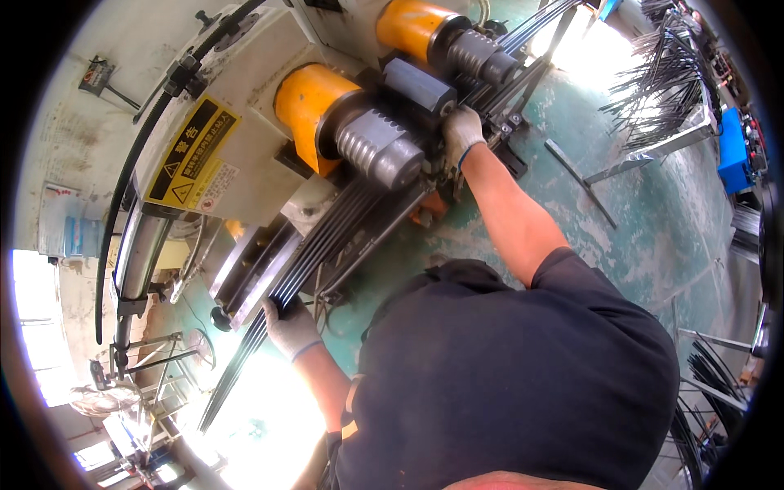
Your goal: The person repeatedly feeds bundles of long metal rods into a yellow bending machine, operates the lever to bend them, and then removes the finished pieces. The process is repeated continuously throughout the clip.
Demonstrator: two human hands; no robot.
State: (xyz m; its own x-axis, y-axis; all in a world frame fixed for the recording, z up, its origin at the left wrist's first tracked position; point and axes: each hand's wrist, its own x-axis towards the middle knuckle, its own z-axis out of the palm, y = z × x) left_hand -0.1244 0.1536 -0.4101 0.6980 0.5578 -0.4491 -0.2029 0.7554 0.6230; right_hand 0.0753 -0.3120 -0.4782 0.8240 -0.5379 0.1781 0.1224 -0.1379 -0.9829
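Observation:
My left hand, in a pale knit glove with dark fingertips, is closed round a bundle of long, thin, dark metal rods. The rods run side by side on a slant from lower left up past a machine. At the machine's side my right hand, also gloved, rests by the end of a grey metal block. Its fingers curl downward, and what they grip is hidden. Between my hands, a ridged steel cylinder with an orange housing sits above the rods.
A second orange housing with a ridged cylinder stands farther along. A yellow and black warning label marks the pale machine body. A black hose curves at the left. A heap of dark rods lies on a rack at the far right, near a blue box.

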